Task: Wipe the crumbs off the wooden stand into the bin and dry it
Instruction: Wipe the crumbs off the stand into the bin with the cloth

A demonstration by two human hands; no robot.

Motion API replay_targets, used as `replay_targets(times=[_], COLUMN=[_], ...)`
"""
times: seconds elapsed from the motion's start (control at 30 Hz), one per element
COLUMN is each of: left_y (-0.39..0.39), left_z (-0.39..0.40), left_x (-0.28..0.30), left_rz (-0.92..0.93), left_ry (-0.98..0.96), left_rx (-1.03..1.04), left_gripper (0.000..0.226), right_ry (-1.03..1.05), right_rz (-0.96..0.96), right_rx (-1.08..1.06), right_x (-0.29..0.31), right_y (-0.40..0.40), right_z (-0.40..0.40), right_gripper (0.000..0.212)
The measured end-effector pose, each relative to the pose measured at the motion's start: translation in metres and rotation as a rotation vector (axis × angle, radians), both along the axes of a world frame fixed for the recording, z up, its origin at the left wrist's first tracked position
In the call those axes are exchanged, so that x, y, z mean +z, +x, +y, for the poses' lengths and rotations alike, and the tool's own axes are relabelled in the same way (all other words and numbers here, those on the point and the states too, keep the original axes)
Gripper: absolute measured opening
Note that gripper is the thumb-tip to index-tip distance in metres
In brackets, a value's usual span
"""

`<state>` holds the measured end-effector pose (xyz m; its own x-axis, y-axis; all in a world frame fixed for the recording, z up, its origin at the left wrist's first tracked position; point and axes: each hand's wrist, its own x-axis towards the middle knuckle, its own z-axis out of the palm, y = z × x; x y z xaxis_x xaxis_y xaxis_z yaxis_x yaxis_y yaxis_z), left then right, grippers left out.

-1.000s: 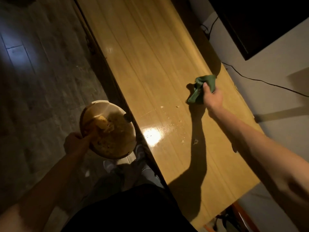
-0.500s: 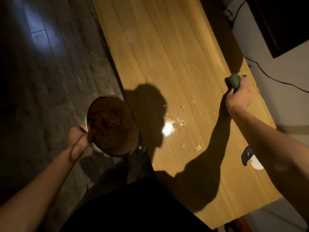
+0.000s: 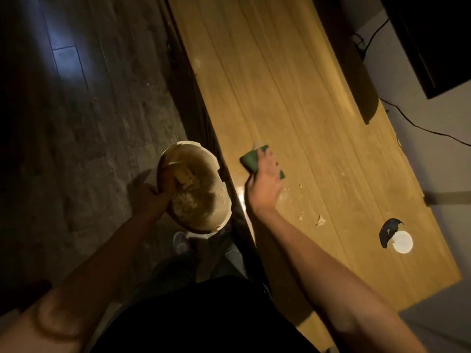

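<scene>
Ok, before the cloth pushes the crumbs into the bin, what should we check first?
1. Bin held beside the stand's edge, mouth open: ok.
2. Left hand gripping the bin rim: ok.
3. Right hand pressing the green cloth on the wooden stand: ok.
4. Crumbs all in front of the cloth: not ok, some lie behind it.
5. Bin rim below the stand top: cannot tell.
</scene>
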<state>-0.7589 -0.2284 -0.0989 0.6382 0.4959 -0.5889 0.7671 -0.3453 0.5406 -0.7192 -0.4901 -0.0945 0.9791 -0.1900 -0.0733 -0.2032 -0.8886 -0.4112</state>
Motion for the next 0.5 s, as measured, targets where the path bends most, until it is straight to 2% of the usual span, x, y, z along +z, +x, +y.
replay_targets(times=[0.1, 0.2, 0.27, 0.33, 0.5], left_y=[-0.005, -0.009, -0.011, -0.013, -0.021], left_z=[-0.001, 0.008, 0.018, 0.027, 0.036], left_x=[0.005, 0.012, 0.017, 0.020, 0.023], left_rz=[-0.004, 0.025, 0.006, -0.007, 0.017], left_ry=[-0.047, -0.057, -0.075, -0.056, -0.086], left_rx=[-0.030, -0.045, -0.039, -0.047, -0.068], left_gripper=[0.031, 0.028, 0.026, 0.027, 0.033], right_ry=[0.215, 0.521, 0.552, 0.568, 0.524], right_rz=[0.016, 0.194, 0.260, 0.312, 0.200], right_rx=[0.121, 0.228, 0.226, 0.132, -0.015], right_x=[0.000, 0.000, -0.003, -0.003, 0.003], right_y=[-0.032, -0.055, -0.064, -0.069, -0.072], right_z=[0.082, 0.133, 0.153, 0.159, 0.134], right_gripper=[0.061, 0.050, 0.050, 0.051, 0.050])
